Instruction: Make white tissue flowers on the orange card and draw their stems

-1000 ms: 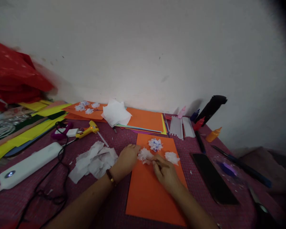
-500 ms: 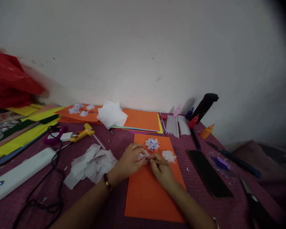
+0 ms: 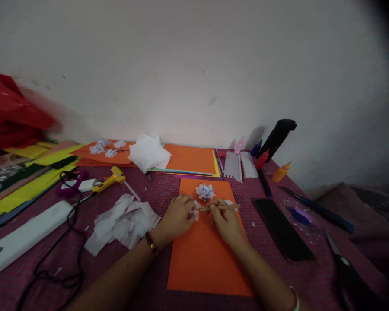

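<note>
Over an orange sheet [image 3: 207,265], my left hand [image 3: 178,216] pinches a small piece of white tissue paper [image 3: 197,209]. My right hand [image 3: 226,223] is closed on a thin brown stick [image 3: 229,207], whose left end meets the tissue. Just beyond my fingers, a crumpled white paper flower with blue marks [image 3: 205,191] lies on the sheet. A plain white paper flower [image 3: 229,202] is mostly hidden behind my right hand. To the left of my left hand spreads a pile of cut white tissue pieces [image 3: 123,222].
Left are a yellow glue gun [image 3: 108,180], a white power bank [image 3: 29,235] and a black cable [image 3: 73,220]. Right are a phone [image 3: 283,229], scissors [image 3: 346,268], a blue-handled tool [image 3: 324,211] and an orange bottle [image 3: 281,172]. Colored sheets [image 3: 189,159] lie along the wall.
The brown stick now lies more level and shows more of its length beyond my right hand. My right hand now covers more of the plain white flower. The view has shifted slightly.
</note>
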`<state>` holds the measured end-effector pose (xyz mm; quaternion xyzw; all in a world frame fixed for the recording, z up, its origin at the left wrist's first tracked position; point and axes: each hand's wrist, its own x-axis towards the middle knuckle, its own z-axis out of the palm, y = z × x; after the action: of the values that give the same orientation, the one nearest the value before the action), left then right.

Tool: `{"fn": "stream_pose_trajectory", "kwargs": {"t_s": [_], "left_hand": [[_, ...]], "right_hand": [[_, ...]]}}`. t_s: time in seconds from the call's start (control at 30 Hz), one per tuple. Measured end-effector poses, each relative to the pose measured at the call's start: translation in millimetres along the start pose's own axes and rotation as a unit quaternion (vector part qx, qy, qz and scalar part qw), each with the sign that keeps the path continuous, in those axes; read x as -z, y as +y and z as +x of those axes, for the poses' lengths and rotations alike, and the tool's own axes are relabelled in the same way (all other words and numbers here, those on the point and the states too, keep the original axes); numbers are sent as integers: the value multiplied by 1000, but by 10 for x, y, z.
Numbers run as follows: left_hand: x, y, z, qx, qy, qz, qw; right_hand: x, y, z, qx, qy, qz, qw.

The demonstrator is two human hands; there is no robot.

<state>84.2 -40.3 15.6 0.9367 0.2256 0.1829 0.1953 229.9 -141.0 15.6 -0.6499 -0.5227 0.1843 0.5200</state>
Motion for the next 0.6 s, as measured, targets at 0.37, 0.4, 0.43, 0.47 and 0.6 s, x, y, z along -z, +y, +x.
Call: {"fn": "stream_pose_trajectory", "kwargs": {"t_s": [0.37, 0.4, 0.43, 0.47, 0.6], "left_hand": [[685, 134, -672, 43, -52, -39, 997], [759, 96, -805, 64, -78, -22, 995], [828, 33, -929, 96, -80, -8, 992], [892, -56, -1037, 135, -65, 6, 989], [1081, -529, -1211, 211, 63, 80, 972]], "right_hand": [[143, 262, 38, -45, -1, 47, 998], [139, 283, 34, -47, -11, 44, 998], [134, 294, 28, -50, -18, 43, 998], [127, 295, 19, -53, -23, 45, 997], [87, 245, -3, -61, -19, 54, 996]]}}
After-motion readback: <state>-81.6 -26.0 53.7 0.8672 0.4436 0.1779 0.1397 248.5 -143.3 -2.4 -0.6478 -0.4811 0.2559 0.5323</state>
